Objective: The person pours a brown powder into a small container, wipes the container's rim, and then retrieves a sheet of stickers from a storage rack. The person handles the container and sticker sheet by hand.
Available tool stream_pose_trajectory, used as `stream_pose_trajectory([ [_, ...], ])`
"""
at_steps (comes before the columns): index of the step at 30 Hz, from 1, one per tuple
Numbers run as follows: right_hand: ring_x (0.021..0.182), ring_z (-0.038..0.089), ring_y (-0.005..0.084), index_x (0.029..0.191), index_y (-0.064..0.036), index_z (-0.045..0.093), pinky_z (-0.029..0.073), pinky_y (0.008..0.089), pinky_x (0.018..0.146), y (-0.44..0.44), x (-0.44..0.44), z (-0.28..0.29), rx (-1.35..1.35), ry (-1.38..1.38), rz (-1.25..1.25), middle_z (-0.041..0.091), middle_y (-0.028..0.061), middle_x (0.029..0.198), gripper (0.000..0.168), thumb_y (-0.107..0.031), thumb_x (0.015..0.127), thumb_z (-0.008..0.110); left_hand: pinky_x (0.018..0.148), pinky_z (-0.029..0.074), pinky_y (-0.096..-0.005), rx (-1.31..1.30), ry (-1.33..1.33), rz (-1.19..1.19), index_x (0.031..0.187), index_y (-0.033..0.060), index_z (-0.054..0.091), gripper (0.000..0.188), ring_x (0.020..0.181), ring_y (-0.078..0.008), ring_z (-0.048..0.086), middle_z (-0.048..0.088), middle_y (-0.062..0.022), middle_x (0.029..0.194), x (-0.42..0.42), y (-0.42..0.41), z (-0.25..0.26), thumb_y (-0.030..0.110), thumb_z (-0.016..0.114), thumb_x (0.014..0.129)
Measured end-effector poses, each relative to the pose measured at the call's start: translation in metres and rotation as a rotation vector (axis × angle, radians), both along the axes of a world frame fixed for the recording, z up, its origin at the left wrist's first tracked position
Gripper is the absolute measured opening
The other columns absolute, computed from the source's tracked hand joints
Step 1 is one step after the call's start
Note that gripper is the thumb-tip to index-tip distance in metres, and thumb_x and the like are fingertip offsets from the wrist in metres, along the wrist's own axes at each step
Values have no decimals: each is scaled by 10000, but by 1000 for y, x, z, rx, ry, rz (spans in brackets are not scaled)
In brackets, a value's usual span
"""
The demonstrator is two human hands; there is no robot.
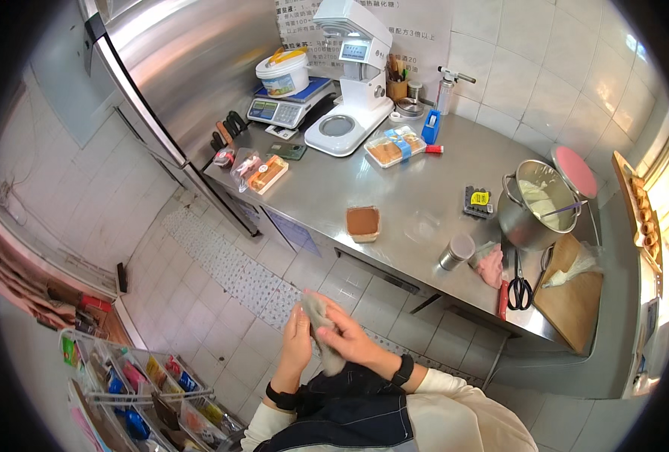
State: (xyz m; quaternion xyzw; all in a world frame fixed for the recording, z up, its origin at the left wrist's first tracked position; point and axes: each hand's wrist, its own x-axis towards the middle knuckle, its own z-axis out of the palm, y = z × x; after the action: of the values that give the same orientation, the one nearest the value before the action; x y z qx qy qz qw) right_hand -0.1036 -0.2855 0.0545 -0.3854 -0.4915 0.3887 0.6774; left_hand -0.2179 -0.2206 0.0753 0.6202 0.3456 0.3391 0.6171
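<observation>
A greyish cloth [330, 361] is held between both hands, away from the steel counter's front edge. My left hand [296, 339] presses against one side of it. My right hand [350, 337] grips it from the other side, fingers curled over the fabric. Beyond the hands, a clear tub with a brown powdered top [363, 221] sits at the counter's edge. To its right stand a metal shaker [457, 252] and a crumpled pink cloth [489, 265]. Black-handled scissors [520, 289] lie beside a red-handled tool [503, 300].
On the steel counter [312, 192] stand a large pot of cream [538, 206], a white machine [346, 107], a scale [289, 104] and packed cakes [394, 147]. A wooden board [572, 299] with a piping bag lies right. A rack of packets [142, 390] stands lower left.
</observation>
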Motion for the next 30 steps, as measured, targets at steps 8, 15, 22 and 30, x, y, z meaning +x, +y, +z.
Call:
stream_pose_trajectory([
  [8,917,593,203,1087,11,586,466,314,817,73,-37,27,33,-87,-621,618,97,963,241,-20,848,583,947,432,-301,-500,-447,-531,1331,12,416,381,1101,-156,528,519,-80,1257,-17,88,-3,98,491,967],
  [15,926,562,147,1059,-6,577,486,324,757,25,38,-25,-231,-262,-549,597,65,948,179,-30,885,540,938,435,-343,192,321,-1109,1307,-5,423,477,1107,-273,539,512,-176,1267,17,133,-35,133,602,887],
  [22,858,519,125,1234,-22,454,477,282,723,-29,56,-54,-513,393,-735,464,46,1096,275,-49,960,459,971,330,-453,704,413,-484,1346,73,411,814,1169,-321,435,473,-137,1292,105,184,-136,451,763,717],
  [30,885,483,160,1121,4,514,404,236,780,15,137,-83,-581,-310,-869,485,93,1030,185,-18,940,489,1005,205,-493,779,663,-509,1339,102,434,1012,1262,-300,294,401,-87,1345,180,212,-146,608,802,544],
])
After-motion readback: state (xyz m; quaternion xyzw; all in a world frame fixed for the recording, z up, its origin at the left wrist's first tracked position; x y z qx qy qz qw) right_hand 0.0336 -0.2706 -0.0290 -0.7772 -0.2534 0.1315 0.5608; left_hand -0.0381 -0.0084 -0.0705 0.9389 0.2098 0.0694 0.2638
